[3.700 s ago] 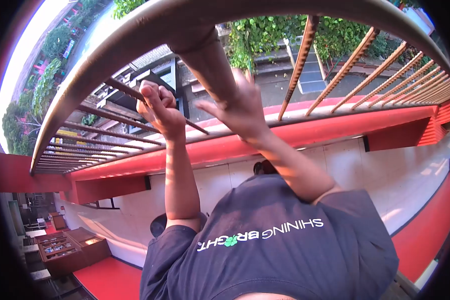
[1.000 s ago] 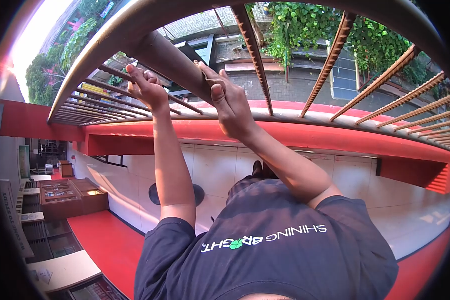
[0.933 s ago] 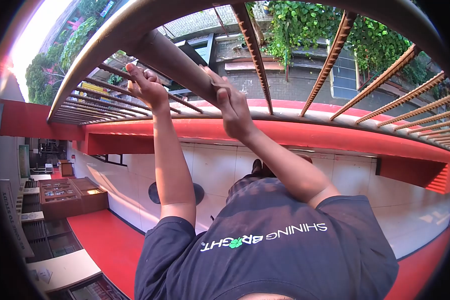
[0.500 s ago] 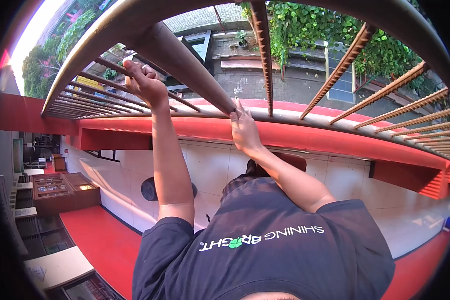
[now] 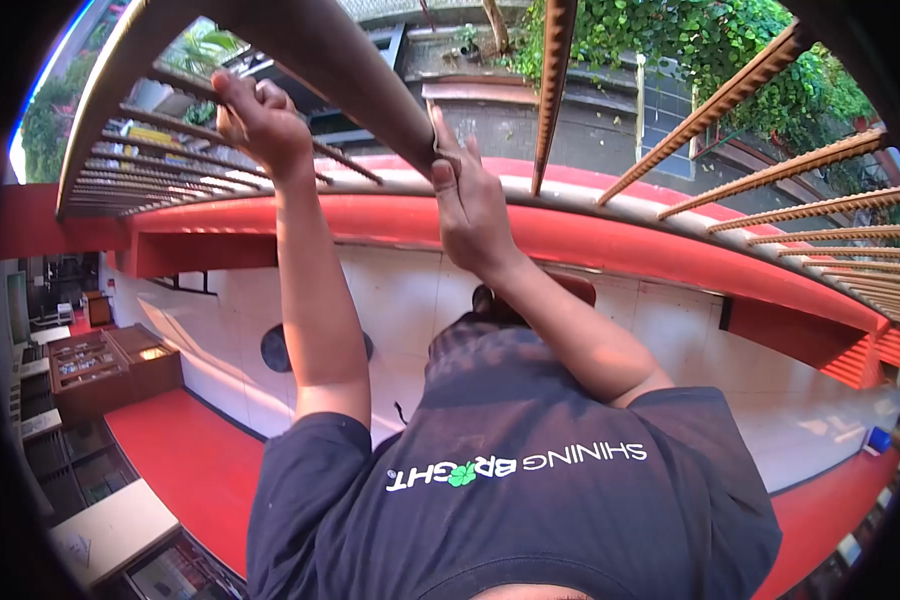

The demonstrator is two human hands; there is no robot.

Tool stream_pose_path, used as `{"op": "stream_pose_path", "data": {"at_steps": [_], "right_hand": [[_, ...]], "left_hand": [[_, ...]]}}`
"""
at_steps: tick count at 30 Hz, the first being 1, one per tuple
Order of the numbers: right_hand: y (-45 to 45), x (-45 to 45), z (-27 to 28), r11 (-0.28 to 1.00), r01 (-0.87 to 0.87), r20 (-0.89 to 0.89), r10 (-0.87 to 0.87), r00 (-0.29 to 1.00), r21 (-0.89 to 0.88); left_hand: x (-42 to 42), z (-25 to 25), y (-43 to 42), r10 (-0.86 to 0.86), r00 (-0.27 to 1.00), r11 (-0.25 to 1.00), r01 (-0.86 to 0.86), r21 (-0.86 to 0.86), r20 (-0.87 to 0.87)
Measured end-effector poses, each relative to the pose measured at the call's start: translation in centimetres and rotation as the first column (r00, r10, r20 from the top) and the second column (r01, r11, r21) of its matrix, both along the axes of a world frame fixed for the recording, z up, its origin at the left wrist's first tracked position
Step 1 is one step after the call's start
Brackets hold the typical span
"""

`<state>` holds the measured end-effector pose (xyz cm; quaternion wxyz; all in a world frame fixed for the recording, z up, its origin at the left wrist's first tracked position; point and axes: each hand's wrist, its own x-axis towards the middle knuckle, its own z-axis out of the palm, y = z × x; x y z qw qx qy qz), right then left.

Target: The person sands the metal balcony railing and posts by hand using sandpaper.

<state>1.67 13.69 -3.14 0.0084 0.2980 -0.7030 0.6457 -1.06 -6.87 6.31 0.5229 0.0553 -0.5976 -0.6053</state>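
My left hand [image 5: 260, 120] is closed in a fist around a thin ribbed bar [image 5: 188, 82] of the railing, thumb uppermost. To its right a thick brown round post [image 5: 355, 85] slants down to the railing's bottom rail [image 5: 570, 200]. My right hand [image 5: 473, 205] is against the lower end of this post, fingers along its side and thumb bent across. Between those fingers and the post shows the pale edge of a thin sheet [image 5: 431, 112]; the fingers cover most of it, and its material is unclear.
More ribbed bars [image 5: 705, 115] run along the right of the railing, above a red ledge [image 5: 610, 240]. Beyond are leafy vines [image 5: 660, 50] and a paved lane. Below lie a pale tiled floor [image 5: 390, 290], a round dark stool [image 5: 275, 348] and a wooden cabinet [image 5: 90, 365].
My right hand has moved a little up the post, and its thumb now shows bent. My left hand stays on its bar. The view has shifted closer to the railing.
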Motion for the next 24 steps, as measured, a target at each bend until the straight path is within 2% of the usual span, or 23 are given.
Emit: {"op": "stream_pose_path", "data": {"at_steps": [1,2,3,4,5,6,7,8,9,10,11,12,13,14,15,16,17,19,20,21,22,23,24], "right_hand": [[-0.2,-0.1,-0.4,0.993,-0.017,-0.102,0.004,0.995,-0.118],[-0.8,-0.2,-2.5,0.985,-0.011,-0.126,-0.011,0.992,-0.173],[-0.9,-0.3,-4.8,0.993,0.050,-0.109,-0.062,0.992,-0.107],[-0.9,-1.2,-8.4,0.998,-0.031,0.169,0.022,0.985,0.053],[-0.4,-1.7,-11.1,0.971,-0.153,0.437,0.059,0.898,0.182],[0.2,-1.5,-10.0,0.981,-0.135,0.344,0.078,0.936,0.143],[0.4,-2.0,-8.8,0.983,-0.155,0.354,0.110,0.929,0.102],[0.6,-2.4,-6.0,0.995,-0.069,0.124,0.060,0.990,0.070],[0.7,-2.9,-3.1,1.000,0.007,-0.110,-0.004,0.994,0.020],[0.9,-3.4,-0.7,0.994,-0.083,-0.052,0.079,0.995,-0.070],[1.0,-3.5,0.9,0.972,-0.166,-0.004,0.167,0.986,-0.164],[0.7,-3.2,1.3,0.947,-0.194,-0.018,0.196,0.980,-0.256],[-1.0,-3.3,-1.9,0.948,-0.197,-0.017,0.199,0.980,-0.252],[-3.5,-3.8,-7.8,0.974,0.004,-0.002,-0.004,1.000,-0.227],[-4.8,-3.9,-11.1,0.958,0.208,0.011,-0.210,0.978,-0.199],[-3.0,-3.8,-10.1,0.995,-0.048,0.497,0.083,0.864,-0.082],[-2.9,-3.9,-8.0,0.996,-0.037,0.495,0.071,0.866,-0.078],[-3.2,-4.5,-3.9,0.993,-0.036,0.087,0.046,0.995,-0.113],[-4.7,-5.7,-3.8,0.985,0.107,-0.466,-0.160,0.870,-0.139],[-4.8,-5.2,-4.4,0.986,0.106,-0.459,-0.154,0.875,-0.130],[-4.8,-4.3,-4.9,0.987,0.084,-0.391,-0.133,0.911,-0.140],[-4.6,-3.6,-5.2,0.986,0.065,-0.331,-0.114,0.937,-0.155],[-4.3,-3.0,-5.3,0.984,0.046,-0.277,-0.094,0.956,-0.173]], "left_hand": [[-0.1,-0.3,-0.2,-0.004,1.000,1.000,0.004,-0.025,-0.013],[-0.1,-0.3,-0.4,-0.002,1.000,0.999,0.002,-0.035,-0.023],[0.2,-0.7,-1.0,0.008,1.000,0.998,-0.007,-0.058,0.025],[0.2,-0.5,-1.0,0.020,0.997,0.999,-0.017,-0.045,0.070],[0.2,-0.3,-0.9,0.033,0.993,0.999,-0.030,-0.035,0.110],[0.2,-0.4,-1.0,0.041,0.995,0.998,-0.036,-0.053,0.096],[0.1,-0.4,-1.1,0.046,0.996,0.997,-0.040,-0.073,0.079],[0.0,-0.3,-1.2,0.050,0.997,0.996,-0.045,-0.081,0.063],[0.0,-0.4,-1.0,0.046,0.998,0.998,-0.044,-0.039,0.043],[-0.6,-2.1,-4.0,0.053,0.997,0.998,-0.052,-0.028,0.052],[-1.6,-4.5,-9.3,-0.320,0.947,0.939,0.321,0.125,-0.030],[-0.5,-1.8,-6.5,-0.632,0.757,0.723,0.652,0.228,-0.166],[-0.4,-0.8,-1.8,0.021,0.998,0.997,-0.025,-0.079,-0.053],[-0.5,-0.5,-1.4,0.047,0.997,0.994,-0.052,-0.094,-0.054],[-0.4,-0.6,-1.2,0.071,0.996,0.991,-0.076,-0.107,-0.051],[-0.3,-0.6,-0.9,0.063,0.997,0.993,-0.067,-0.102,-0.045],[-0.4,-0.5,-0.9,0.058,0.997,0.995,-0.062,-0.076,-0.053],[-1.0,-1.8,-3.4,0.071,0.996,0.997,-0.073,-0.038,-0.060],[-0.8,-1.5,-4.3,-0.252,0.966,0.966,0.255,0.048,-0.065],[-0.5,-1.5,-4.9,-0.546,0.832,0.822,0.554,0.129,-0.096],[-0.7,-1.7,-5.1,-0.473,0.879,0.870,0.477,0.121,-0.066],[-1.2,-2.0,-4.8,-0.475,0.877,0.869,0.480,0.125,-0.070],[-1.6,-2.7,-4.2,-0.159,0.985,0.986,0.155,-0.054,-0.071]]}}
